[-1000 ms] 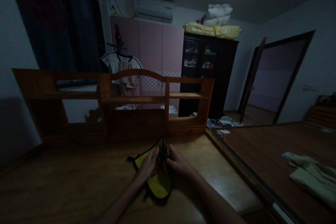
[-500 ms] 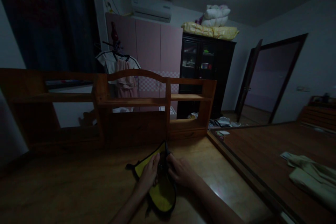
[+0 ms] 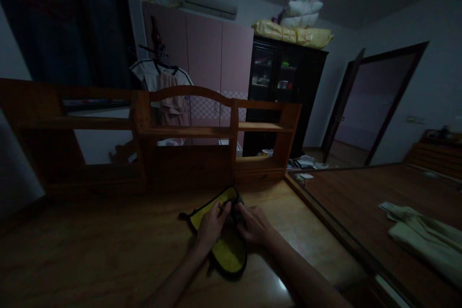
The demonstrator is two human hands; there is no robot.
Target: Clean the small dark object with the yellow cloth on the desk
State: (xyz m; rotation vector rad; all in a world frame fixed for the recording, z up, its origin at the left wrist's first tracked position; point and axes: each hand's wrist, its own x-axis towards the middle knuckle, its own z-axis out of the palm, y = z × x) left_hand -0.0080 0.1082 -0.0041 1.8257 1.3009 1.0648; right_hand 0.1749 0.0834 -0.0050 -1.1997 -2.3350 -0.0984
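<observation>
A small yellow cloth piece with a dark edge (image 3: 228,252) lies on the wooden desk top (image 3: 90,255) in front of me. My left hand (image 3: 211,225) rests on its upper left part, fingers bent and pinching the dark edge near the middle. My right hand (image 3: 254,224) sits right beside it, fingers curled onto the same dark bunched part of the cloth. The room is dim, and the exact shape of what the fingers pinch is hard to make out.
A wooden shelf unit (image 3: 187,130) stands along the desk's back edge. To the right lies a darker wooden surface (image 3: 364,202) with a pale folded cloth (image 3: 422,236). Behind are pink wardrobes (image 3: 205,53), a dark glass cabinet (image 3: 281,86) and an open door (image 3: 342,101).
The raised top flap of the yellow cloth has been pressed down flat. Both hands have shifted slightly forward on it, and the view has tilted down a little.
</observation>
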